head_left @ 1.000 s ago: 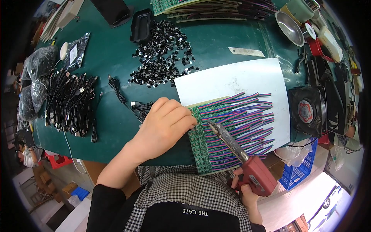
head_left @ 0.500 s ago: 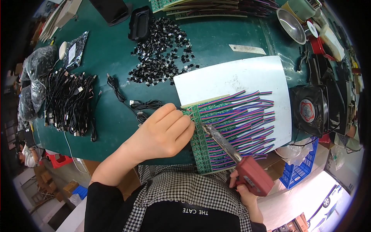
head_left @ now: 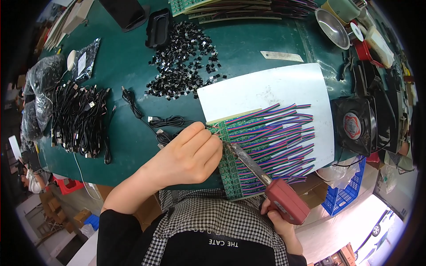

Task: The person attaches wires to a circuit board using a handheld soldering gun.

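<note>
Left hand: the left hand point(head_left: 188, 155) lies on the near-left edge of the green circuit board strip point(head_left: 230, 170), fingers point(head_left: 208, 144) curled and pinched at a thin wire beside the iron's tip.
Right hand: the right hand point(head_left: 277, 219) is clenched around the red handle of the soldering iron point(head_left: 266, 181), whose metal tip slants up-left onto the board.
Board: at the near edge of the tabletop point(head_left: 128, 84), partly on a white sheet point(head_left: 266, 88).
Coloured wires: rows of striped wires point(head_left: 275, 137) fan right from the board across the sheet.
Left side: black cable point(head_left: 159, 122) just beside the left hand; a heap of black cables point(head_left: 77, 119) farther left.
Behind: a scatter of small black parts point(head_left: 184, 66) and a black tray point(head_left: 159, 27).
Right side: a small black fan point(head_left: 355, 126) near the wire ends, a metal bowl point(head_left: 332, 29) at the far corner.
Open room: bare green surface between the cable heap and the left hand.
Edges: the board overhangs the near edge, close to the checked shirt point(head_left: 213, 221).
</note>
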### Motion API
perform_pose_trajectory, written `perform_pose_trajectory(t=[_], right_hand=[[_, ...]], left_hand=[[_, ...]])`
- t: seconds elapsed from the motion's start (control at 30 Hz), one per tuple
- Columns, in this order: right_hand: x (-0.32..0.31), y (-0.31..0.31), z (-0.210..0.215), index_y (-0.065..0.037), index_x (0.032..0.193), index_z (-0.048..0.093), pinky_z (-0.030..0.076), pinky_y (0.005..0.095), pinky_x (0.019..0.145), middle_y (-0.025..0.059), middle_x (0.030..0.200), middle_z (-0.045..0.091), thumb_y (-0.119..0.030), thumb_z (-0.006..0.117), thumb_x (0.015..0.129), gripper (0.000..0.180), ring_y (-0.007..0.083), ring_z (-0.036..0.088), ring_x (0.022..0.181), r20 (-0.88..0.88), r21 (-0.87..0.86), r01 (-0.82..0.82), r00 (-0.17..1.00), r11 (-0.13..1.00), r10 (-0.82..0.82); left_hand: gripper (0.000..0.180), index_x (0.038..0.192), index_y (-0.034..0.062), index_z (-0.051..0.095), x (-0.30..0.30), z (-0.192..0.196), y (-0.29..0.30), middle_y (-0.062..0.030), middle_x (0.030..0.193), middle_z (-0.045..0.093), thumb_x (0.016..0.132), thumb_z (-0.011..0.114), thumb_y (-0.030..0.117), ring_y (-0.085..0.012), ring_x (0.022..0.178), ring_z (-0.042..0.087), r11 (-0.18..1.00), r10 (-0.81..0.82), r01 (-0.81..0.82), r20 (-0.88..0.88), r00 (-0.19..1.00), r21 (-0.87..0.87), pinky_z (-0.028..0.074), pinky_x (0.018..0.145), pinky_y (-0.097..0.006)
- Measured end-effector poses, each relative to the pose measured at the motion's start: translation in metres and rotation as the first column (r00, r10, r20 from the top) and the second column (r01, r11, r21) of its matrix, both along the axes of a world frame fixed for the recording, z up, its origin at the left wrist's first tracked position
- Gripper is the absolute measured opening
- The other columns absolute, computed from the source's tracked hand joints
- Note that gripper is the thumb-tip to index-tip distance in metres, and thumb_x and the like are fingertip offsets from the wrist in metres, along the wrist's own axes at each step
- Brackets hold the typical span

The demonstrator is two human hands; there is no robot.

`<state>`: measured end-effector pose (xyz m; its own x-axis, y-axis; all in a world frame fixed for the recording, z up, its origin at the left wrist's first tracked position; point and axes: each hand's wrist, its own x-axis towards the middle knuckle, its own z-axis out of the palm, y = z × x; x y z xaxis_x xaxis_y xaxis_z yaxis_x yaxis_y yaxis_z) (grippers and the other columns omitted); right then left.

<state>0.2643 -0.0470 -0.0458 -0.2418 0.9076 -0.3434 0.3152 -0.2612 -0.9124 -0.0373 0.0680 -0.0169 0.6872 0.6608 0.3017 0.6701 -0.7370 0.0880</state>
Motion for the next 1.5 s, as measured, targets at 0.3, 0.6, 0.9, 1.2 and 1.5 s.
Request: perform_pose_trajectory(t=[0.3, 0.6, 0.9, 1.2, 1.5], right_hand=[[-0.011, 0.020, 0.022, 0.009, 0.131, 0.044, 0.051, 0.0266, 0.059, 0.0165, 0.100, 0.067, -0.017, 0.081, 0.074, 0.073, 0.0170, 0.063, 0.068, -0.428, -0.305, 0.147, 0.861, 0.941, -0.274], [0.018, -0.004, 0.039, 0.004, 0.116, 0.050, 0.048, 0.0280, 0.068, 0.0096, 0.085, 0.065, -0.052, 0.069, 0.081, 0.069, 0.0151, 0.062, 0.068, -0.436, 0.161, 0.440, 0.835, 0.884, -0.336], [0.106, 0.038, 0.027, -0.011, 0.131, 0.044, 0.042, 0.0162, 0.049, 0.0085, 0.110, 0.059, -0.035, 0.054, 0.096, 0.044, 0.0076, 0.048, 0.062, -0.883, -0.089, 0.917, 0.109, 0.390, -0.457], [0.149, 0.056, 0.001, -0.014, 0.131, 0.052, 0.046, 0.0182, 0.058, 0.0045, 0.114, 0.057, -0.022, 0.058, 0.094, 0.038, 0.0071, 0.050, 0.068, -0.960, -0.143, 0.669, 0.084, 0.729, -0.266], [0.222, 0.031, -0.038, 0.006, 0.132, 0.045, 0.055, 0.0371, 0.071, 0.0247, 0.109, 0.061, -0.023, 0.075, 0.080, 0.066, 0.0319, 0.064, 0.085, -0.049, 0.851, 0.446, 0.593, 0.278, -0.804]], left_hand=[[0.021, 0.082, -0.0052, 0.063, -0.001, 0.004, 0.002, -0.0082, 0.079, 0.056, 0.062, 0.066, 0.002, -0.0211, 0.074, 0.057, 1.000, -0.002, 0.002, -0.014, 1.000, -0.017, 0.050, 0.072, -0.035], [0.023, 0.086, -0.0045, 0.062, 0.009, 0.014, 0.003, -0.0096, 0.081, 0.054, 0.064, 0.064, 0.003, -0.0238, 0.076, 0.056, 0.999, -0.012, 0.013, 0.015, 1.000, -0.037, 0.049, 0.078, -0.038], [0.025, 0.088, -0.0057, 0.063, 0.015, 0.012, -0.002, -0.0115, 0.084, 0.055, 0.064, 0.062, 0.003, -0.0253, 0.078, 0.056, 1.000, 0.010, -0.010, 0.005, 1.000, 0.013, 0.047, 0.075, -0.038], [0.020, 0.085, 0.0015, 0.062, 0.002, 0.001, -0.017, -0.0074, 0.081, 0.054, 0.069, 0.063, 0.012, -0.0226, 0.075, 0.054, 0.988, 0.152, -0.152, 0.009, 0.988, -0.034, 0.045, 0.073, -0.037], [0.027, 0.106, 0.0028, 0.061, -0.038, -0.016, -0.072, -0.0117, 0.092, 0.063, 0.079, 0.060, 0.001, -0.0289, 0.086, 0.061, 0.683, 0.687, -0.722, 0.431, 0.585, -0.110, 0.049, 0.076, -0.040]])
